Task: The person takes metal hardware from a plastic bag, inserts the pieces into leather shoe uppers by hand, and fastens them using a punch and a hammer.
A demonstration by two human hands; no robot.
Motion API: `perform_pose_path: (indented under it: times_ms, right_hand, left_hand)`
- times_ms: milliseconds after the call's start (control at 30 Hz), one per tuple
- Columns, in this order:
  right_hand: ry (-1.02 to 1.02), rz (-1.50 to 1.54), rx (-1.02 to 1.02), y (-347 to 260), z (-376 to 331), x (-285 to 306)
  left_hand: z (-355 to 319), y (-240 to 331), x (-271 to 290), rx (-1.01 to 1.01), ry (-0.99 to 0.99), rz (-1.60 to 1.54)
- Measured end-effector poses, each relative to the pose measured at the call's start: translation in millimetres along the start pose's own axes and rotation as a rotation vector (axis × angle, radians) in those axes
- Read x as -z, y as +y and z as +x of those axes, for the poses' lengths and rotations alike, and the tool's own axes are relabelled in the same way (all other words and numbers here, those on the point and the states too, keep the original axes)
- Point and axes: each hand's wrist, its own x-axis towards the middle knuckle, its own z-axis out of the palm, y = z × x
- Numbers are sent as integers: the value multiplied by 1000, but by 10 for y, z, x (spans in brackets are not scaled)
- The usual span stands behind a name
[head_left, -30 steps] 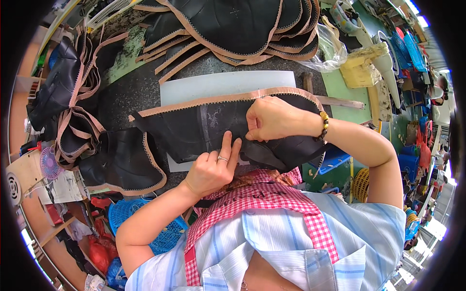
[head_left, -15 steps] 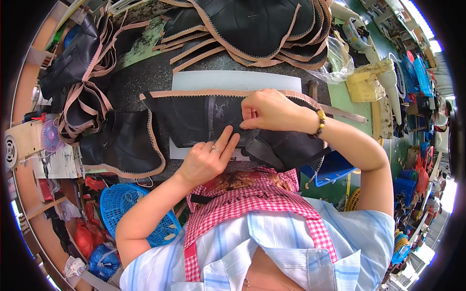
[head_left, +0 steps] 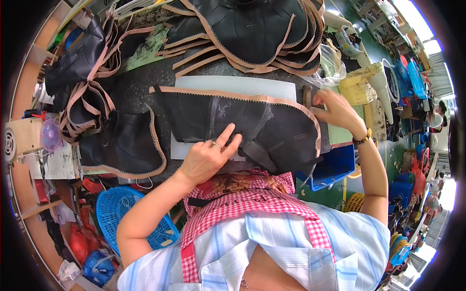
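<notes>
A large black cut piece with tan zigzag-edged trim (head_left: 272,126) lies flat across a white board (head_left: 233,85) on the dark worktable. My left hand (head_left: 211,155) rests on its near edge, with the index and middle fingers stretched out and pressing on the black surface. My right hand (head_left: 337,109) is off the piece, at its right end, beside a dark upright tool handle (head_left: 306,96). Its fingers are loosely curled, and I cannot see whether they pinch anything. A gold-coloured bracelet is on that wrist.
A stack of similar black trimmed pieces (head_left: 252,29) fills the far side of the table. More pieces (head_left: 121,145) lie at the left. A blue bin (head_left: 335,165) hangs at the near right edge, a blue basket (head_left: 116,213) stands below left, and a small fan (head_left: 51,136) is at the left.
The black piece has been spread out flat and wider. My right hand has lifted off it and moved right, to its end. My left hand stays pressing on the near edge.
</notes>
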Motion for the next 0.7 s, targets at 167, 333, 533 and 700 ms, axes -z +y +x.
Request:
perform_pose_path:
  times_ms: [167,333,533,700]
  right_hand:
    - [98,36,108,301,-200,-328]
    - [156,221,-118,148,-374,-42]
    - [-14,371,236,-920,-248,468]
    - [367,31,303,-983,51,877]
  left_hand:
    - [22,-58,16,-61,-39,32]
    - [-47,-143,-53,-118,-15,2]
    - [-2,-126,3,-100,-74,-53]
    - [67,-34,52,-64,-127,-31]
